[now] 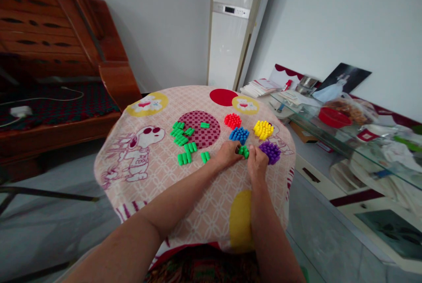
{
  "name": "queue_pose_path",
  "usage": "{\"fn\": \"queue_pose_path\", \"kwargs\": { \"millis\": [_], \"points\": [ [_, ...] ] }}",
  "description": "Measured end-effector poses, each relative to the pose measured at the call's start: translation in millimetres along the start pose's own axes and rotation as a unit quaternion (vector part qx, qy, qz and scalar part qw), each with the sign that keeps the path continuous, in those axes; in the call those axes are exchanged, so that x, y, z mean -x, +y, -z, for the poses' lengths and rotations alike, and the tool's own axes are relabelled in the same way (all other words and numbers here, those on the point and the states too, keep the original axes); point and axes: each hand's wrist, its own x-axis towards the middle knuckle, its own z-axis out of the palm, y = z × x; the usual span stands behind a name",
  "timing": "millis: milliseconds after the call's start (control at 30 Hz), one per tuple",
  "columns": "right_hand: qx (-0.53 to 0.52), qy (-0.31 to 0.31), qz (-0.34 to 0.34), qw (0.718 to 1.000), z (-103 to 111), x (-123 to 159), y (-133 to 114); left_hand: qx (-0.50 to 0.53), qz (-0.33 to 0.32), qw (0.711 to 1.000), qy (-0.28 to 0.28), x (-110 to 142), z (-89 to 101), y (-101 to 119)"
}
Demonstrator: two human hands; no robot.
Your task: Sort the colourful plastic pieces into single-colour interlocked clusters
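My left hand (228,154) and my right hand (257,160) come together at the right of the round table. Between them is a small cluster of green plastic pieces (244,151), with the fingers of both hands closed against its sides. Just beyond stands a cluster of blue pieces (239,135), with red pieces (232,120) behind it. Yellow pieces (263,129) sit farther right. Close beside my right hand is a purple cluster (270,152). Loose green pieces (180,135) lie in small groups to the left of my left hand.
A patterned tablecloth (194,206) with cartoon dogs covers the table. On the right, a glass-topped cabinet (359,142) holds papers, a red bowl (335,117) and bags. A wooden bench (112,78) stands at the left, and a tall white appliance (227,41) is behind the table.
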Motion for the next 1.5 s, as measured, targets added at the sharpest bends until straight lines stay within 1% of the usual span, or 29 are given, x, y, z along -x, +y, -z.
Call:
{"fn": "queue_pose_path", "kwargs": {
  "millis": [200,333,433,500,533,633,667,733,800,867,933,1000,1067,1167,1233,1300,1333,1400,1500],
  "points": [
    [-0.011,-0.009,0.004,1.0,-0.3,0.1,-0.3,-0.017,-0.014,1.0,0.002,-3.5,-4.7,-0.8],
    [-0.019,-0.002,0.005,1.0,-0.3,0.5,0.0,-0.01,-0.015,1.0,-0.001,-2.4,0.0,-1.3],
    [-0.026,0.002,0.007,1.0,0.1,1.2,0.0,-0.008,-0.011,1.0,0.017,-2.1,15.9,-7.8],
    [-0.032,0.004,0.006,0.999,0.4,1.6,-0.3,-0.018,-0.003,0.998,0.056,-2.1,34.0,-17.4],
    [-0.033,0.005,0.005,0.999,0.4,1.7,-0.4,-0.028,0.007,0.996,0.084,-1.6,44.9,-24.0],
    [-0.032,0.004,0.001,0.999,0.2,1.5,-0.5,-0.091,0.078,0.975,0.185,4.2,80.5,-49.0],
    [-0.032,0.003,0.001,0.999,0.0,1.3,-0.3,-0.116,0.099,0.966,0.207,8.0,92.1,-58.5],
    [-0.032,0.001,0.001,0.999,-0.5,0.9,0.2,-0.168,0.163,0.94,0.249,17.7,112.6,-78.0],
    [-0.033,0.002,0.004,0.999,-1.1,0.8,0.6,-0.197,0.244,0.916,0.249,27.9,127.9,-96.0],
    [-0.034,0.003,0.006,0.999,-1.5,0.9,1.0,-0.19,0.306,0.906,0.221,35.8,137.2,-110.3],
    [-0.033,0.001,0.009,0.999,-1.7,1.2,1.1,-0.169,0.334,0.907,0.195,40.0,141.1,-119.6],
    [-0.031,-0.001,0.011,0.999,-1.7,1.5,1.1,-0.153,0.334,0.911,0.186,41.2,141.7,-123.7],
    [-0.029,0.001,0.012,0.999,-1.6,1.6,1.2,-0.146,0.327,0.914,0.191,40.7,141.5,-123.3],
    [-0.027,0.005,0.009,1.0,-1.8,1.2,1.8,-0.132,0.308,0.918,0.213,39.4,143.2,-115.6],
    [-0.026,0.004,0.007,1.0,-2.1,0.7,2.5,-0.102,0.281,0.926,0.231,37.7,144.8,-106.0],
    [-0.027,0.0,0.006,1.0,-2.5,0.3,3.3,-0.06,0.236,0.943,0.225,34.7,143.2,-92.9],
    [-0.028,-0.002,0.005,1.0,-2.6,0.1,3.7,-0.039,0.214,0.953,0.212,32.7,140.1,-85.3],
    [-0.028,-0.004,0.005,1.0,-2.5,-0.1,4.3,-0.006,0.169,0.972,0.163,27.8,128.2,-69.2],
    [-0.024,-0.007,0.005,1.0,-1.3,0.0,4.5,0.02,0.095,0.993,0.064,20.8,98.0,-45.1]
  ]
}}
